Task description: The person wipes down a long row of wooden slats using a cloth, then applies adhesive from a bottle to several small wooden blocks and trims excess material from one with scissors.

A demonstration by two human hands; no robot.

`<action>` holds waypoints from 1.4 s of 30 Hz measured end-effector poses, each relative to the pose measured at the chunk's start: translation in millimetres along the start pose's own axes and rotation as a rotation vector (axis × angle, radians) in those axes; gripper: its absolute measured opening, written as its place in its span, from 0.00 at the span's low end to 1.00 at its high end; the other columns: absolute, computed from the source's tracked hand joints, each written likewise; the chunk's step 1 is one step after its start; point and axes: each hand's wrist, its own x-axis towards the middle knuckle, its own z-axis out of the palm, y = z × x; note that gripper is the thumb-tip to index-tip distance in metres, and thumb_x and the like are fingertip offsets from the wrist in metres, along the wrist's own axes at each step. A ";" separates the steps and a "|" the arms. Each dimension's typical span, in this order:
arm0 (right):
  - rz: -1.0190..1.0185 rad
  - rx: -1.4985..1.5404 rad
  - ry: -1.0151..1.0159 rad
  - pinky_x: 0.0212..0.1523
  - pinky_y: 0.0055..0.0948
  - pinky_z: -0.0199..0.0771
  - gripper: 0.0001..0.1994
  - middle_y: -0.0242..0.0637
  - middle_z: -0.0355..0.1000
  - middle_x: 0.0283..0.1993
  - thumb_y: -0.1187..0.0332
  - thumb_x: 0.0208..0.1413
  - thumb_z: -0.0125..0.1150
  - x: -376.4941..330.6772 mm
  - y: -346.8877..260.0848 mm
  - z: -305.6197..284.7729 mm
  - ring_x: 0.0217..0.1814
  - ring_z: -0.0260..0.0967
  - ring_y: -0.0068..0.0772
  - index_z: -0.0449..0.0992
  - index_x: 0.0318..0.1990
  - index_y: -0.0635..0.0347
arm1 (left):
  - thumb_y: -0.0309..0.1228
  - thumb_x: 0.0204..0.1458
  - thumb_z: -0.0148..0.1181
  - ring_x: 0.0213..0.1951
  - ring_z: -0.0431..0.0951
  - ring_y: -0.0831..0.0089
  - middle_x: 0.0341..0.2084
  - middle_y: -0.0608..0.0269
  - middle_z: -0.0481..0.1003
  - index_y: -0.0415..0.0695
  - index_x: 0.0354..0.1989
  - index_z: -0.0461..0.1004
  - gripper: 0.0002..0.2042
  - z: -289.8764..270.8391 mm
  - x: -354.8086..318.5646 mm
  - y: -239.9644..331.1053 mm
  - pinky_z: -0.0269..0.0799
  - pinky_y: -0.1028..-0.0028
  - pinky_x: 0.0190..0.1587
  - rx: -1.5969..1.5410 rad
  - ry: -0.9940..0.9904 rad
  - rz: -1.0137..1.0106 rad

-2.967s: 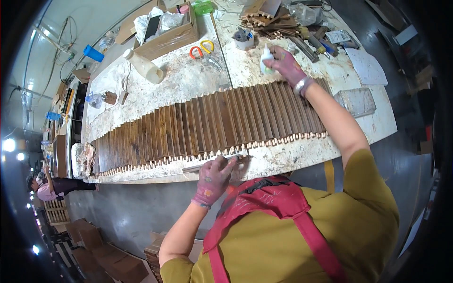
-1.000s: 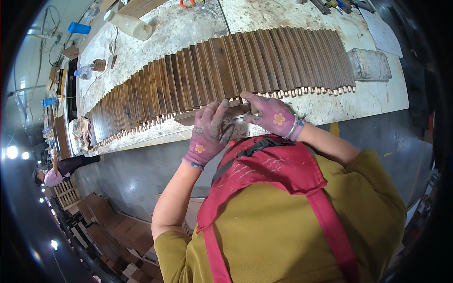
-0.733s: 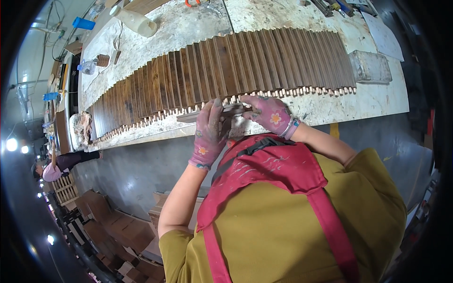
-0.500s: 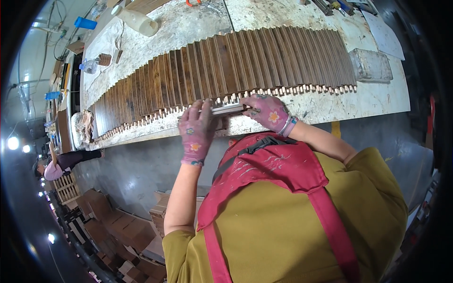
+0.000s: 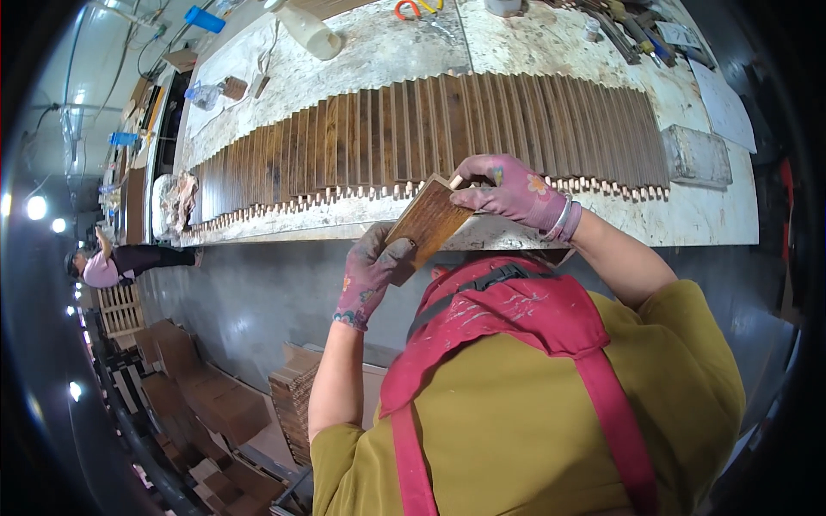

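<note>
While I watch mid-frame, brown board [image 5: 433, 225] slants lower left to upper right; left hand [image 5: 372, 268], curled, grips low end; right hand [image 5: 518, 193], almost closed, pinches pale peg [image 5: 456, 181] beside top end.

Sporting a mustard-olive top [image 5: 516, 430] with short sleeves [image 5: 688, 340], and over it, a crimson apron [image 5: 525, 314], streaked whitish! Showing two broad crimson straps [image 5: 615, 430], plus a black buckle [image 5: 503, 273]. Gloved in pinkish purple, left hand [image 5: 368, 268] and right hand [image 5: 516, 194] alike, dotted with flowers [image 5: 539, 186], grey-smudged at the left fingers [image 5: 376, 239], ringed by a pale band [image 5: 564, 217] at the right wrist.
</note>
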 end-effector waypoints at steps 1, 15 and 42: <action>0.022 0.062 -0.007 0.47 0.27 0.69 0.19 0.39 0.73 0.37 0.58 0.53 0.65 1.1 -1.0 4.8 0.42 0.70 0.25 0.75 0.40 0.67 | 0.32 0.55 0.61 0.33 0.74 0.83 0.33 0.65 0.77 0.39 0.46 0.73 0.14 -0.5 -4.1 -5.0 0.71 0.82 0.33 -0.033 0.017 -0.026; 0.205 0.396 -0.114 0.52 0.23 0.70 0.26 0.32 0.65 0.54 0.64 0.55 0.63 13.2 4.4 123.0 0.50 0.67 0.20 0.64 0.58 0.66 | 0.29 0.51 0.65 0.40 0.73 0.79 0.39 0.66 0.74 0.38 0.46 0.72 0.16 -52.7 -40.6 -103.0 0.70 0.79 0.44 -0.436 0.221 0.223; 0.261 -0.950 -0.060 0.45 0.44 0.70 0.28 0.57 0.74 0.37 0.54 0.54 0.52 137.6 -28.7 274.7 0.41 0.72 0.56 0.64 0.57 0.64 | 0.40 0.66 0.34 0.64 0.59 0.59 0.63 0.58 0.59 0.48 0.64 0.53 0.20 -93.4 -4.4 -179.5 0.53 0.53 0.66 -1.552 -0.715 0.108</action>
